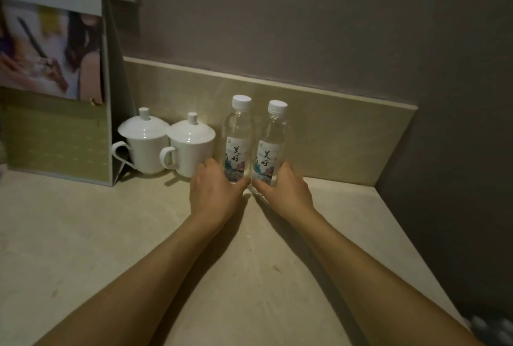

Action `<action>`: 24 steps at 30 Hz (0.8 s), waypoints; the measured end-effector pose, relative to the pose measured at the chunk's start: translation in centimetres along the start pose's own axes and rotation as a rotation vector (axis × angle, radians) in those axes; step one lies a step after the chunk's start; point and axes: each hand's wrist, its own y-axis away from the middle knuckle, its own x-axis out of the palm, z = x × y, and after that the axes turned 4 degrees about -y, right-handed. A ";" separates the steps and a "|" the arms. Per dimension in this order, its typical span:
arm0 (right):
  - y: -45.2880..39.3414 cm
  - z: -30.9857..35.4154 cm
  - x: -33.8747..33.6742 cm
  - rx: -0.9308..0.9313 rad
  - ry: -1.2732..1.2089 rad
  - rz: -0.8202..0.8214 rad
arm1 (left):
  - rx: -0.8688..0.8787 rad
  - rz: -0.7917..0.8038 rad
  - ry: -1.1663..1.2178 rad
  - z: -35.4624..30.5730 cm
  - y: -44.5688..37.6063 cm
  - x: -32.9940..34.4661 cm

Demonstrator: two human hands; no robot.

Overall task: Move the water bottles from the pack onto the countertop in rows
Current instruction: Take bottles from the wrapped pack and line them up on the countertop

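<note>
Against the far backsplash, the left hand (215, 188) grips one upright water bottle (236, 141) and the right hand (284, 186) grips its neighbour (268, 148) on the tabletop (83, 234); a careless release could knock the lidded cups (191, 145) just left.

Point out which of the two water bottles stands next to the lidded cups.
The left water bottle, held by the left hand; the right water bottle stands on its far side from the lidded cups.

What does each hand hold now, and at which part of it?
Each hand holds one water bottle at its lower part, near the base. The left hand wraps the left bottle; the right hand wraps the right bottle. Both bottles stand upright on the countertop.
</note>
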 end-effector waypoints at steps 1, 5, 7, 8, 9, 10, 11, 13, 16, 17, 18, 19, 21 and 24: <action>0.0 0.0 0.0 0.011 0.002 -0.019 | 0.002 -0.002 -0.015 0.0 0.0 -0.1; 0.0 0.2 0.2 0.000 0.027 -0.073 | 0.073 0.050 -0.130 0.0 0.0 -0.2; -0.1 0.0 0.1 -0.032 0.037 -0.068 | 0.096 0.037 -0.205 0.0 -0.1 -0.2; -0.2 -0.1 0.1 -0.046 0.037 -0.064 | 0.109 0.033 -0.246 0.0 -0.3 -0.2; -0.3 -0.2 0.0 -0.055 0.035 -0.059 | 0.121 0.030 -0.290 -0.1 -0.4 -0.2; -0.4 -0.2 0.0 -0.061 0.033 -0.055 | 0.131 0.026 -0.331 -0.1 -0.5 -0.2; -0.5 -0.2 0.1 -0.064 0.032 -0.053 | 0.141 0.018 -0.364 -0.1 -0.7 -0.1; -0.8 -0.2 0.3 -0.073 0.031 -0.051 | 0.158 0.006 -0.406 -0.2 -1.0 0.0; -1.4 0.1 0.5 -0.089 0.023 -0.049 | 0.155 0.005 -0.434 -0.4 -1.5 0.1; -1.6 0.2 0.6 -0.094 0.022 -0.048 | 0.150 0.004 -0.441 -0.4 -1.7 0.2; -1.8 0.2 0.7 -0.098 0.020 -0.045 | 0.146 0.002 -0.446 -0.4 -1.9 0.3; -2.0 0.3 0.7 -0.101 0.015 -0.043 | 0.144 0.000 -0.450 -0.3 -2.1 0.4; -2.2 0.3 0.9 -0.106 0.009 -0.038 | 0.150 -0.008 -0.456 -0.2 -2.3 0.6; -2.6 0.4 1.2 -0.116 0.008 -0.033 | 0.164 -0.016 -0.462 0.1 -2.7 0.8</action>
